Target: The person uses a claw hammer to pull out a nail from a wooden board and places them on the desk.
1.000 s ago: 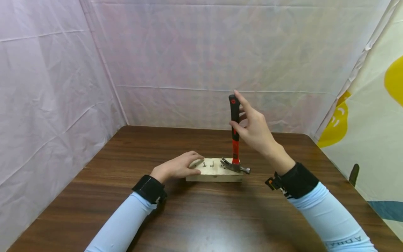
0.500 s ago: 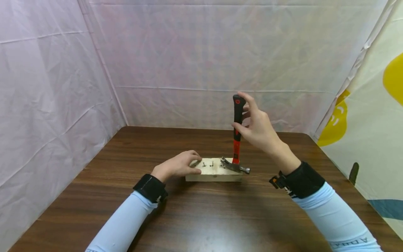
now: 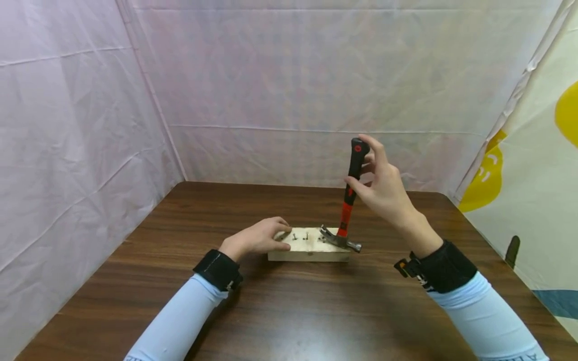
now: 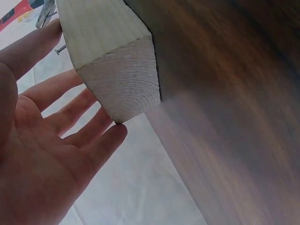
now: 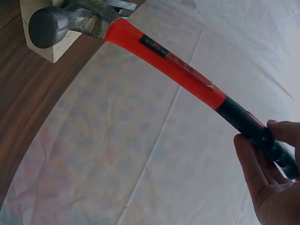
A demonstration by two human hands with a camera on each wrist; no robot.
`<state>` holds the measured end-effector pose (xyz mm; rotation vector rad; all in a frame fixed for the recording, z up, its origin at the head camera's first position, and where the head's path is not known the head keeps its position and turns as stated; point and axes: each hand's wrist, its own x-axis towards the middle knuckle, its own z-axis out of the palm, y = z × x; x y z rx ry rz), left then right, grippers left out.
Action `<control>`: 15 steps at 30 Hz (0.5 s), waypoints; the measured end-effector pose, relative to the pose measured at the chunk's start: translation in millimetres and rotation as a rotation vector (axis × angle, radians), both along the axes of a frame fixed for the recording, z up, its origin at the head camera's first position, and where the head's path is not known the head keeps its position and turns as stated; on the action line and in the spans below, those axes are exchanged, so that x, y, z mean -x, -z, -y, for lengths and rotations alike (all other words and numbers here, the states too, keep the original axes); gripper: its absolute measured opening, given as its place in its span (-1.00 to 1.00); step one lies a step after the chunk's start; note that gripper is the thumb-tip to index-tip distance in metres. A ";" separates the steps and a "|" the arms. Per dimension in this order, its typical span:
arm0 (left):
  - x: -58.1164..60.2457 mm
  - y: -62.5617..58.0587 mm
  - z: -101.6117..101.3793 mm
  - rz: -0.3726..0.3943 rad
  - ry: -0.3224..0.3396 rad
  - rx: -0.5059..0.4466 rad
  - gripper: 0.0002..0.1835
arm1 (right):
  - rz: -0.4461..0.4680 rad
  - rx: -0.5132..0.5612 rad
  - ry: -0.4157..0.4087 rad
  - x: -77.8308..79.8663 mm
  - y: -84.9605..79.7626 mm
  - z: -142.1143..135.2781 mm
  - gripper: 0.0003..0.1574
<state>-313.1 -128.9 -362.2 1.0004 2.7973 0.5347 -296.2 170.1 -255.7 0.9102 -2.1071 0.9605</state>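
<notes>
My left hand (image 3: 257,236) holds the left end of a pale wooden block (image 3: 311,245), fingers toward its far edge and thumb at the near side. In the left wrist view the block's end grain (image 4: 124,79) faces the camera. Several nails (image 3: 307,235) stick up from the top. My right hand (image 3: 384,185) grips the black upper handle of a red and black claw hammer (image 3: 346,213) between thumb and fingers. Its head (image 3: 338,240) lies over the block's right part, claw to the left at a nail, striking face past the right end. The handle leans right.
The block rests on a dark brown wooden table (image 3: 289,311). Pale cloth sheets (image 3: 307,75) hang behind and at the left; a cloth with yellow shapes (image 3: 485,175) hangs at the right. Each wrist wears a black strap (image 3: 219,271).
The right hand has tipped the hammer handle from upright to the right, its head staying at about the same place on the block. The left hand and block hardly shift.
</notes>
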 end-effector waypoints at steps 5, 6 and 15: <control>-0.3 1.3 0.2 0.007 0.007 0.003 -0.43 | -0.008 0.027 0.000 -1.6 3.1 -4.7 0.19; -0.4 1.5 -0.3 0.008 0.011 0.004 -0.42 | -0.010 0.033 0.001 -2.6 4.1 -6.2 0.20; -1.1 1.4 -1.6 0.005 0.001 0.021 -0.42 | -0.039 0.040 0.003 -14.2 4.3 -9.0 0.22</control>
